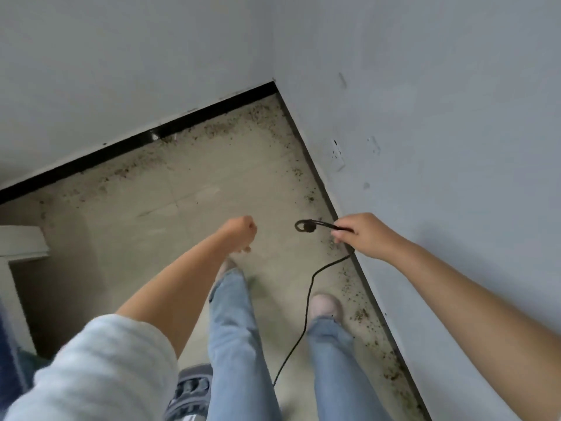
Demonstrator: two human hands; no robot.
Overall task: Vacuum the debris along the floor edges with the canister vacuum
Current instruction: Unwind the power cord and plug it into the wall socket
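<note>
My right hand [362, 237] pinches a black power cord [306, 308] just behind its plug [305, 226], which points left in the air near the right wall. The cord hangs down between my legs toward the floor behind me. My left hand [241, 233] is held out over the floor with its fingers curled and nothing in it. Brown debris [218, 126] lies scattered along the black baseboard [127, 145] at the far wall and along the right wall's edge [361, 314]. A grey part of the vacuum [189, 390] shows at the bottom, behind my left leg.
A white wall socket [337, 154] sits low on the right wall, ahead of my right hand. White furniture [21, 241] stands at the left edge. My two feet are on the beige tiled floor [145, 208], close to the right wall.
</note>
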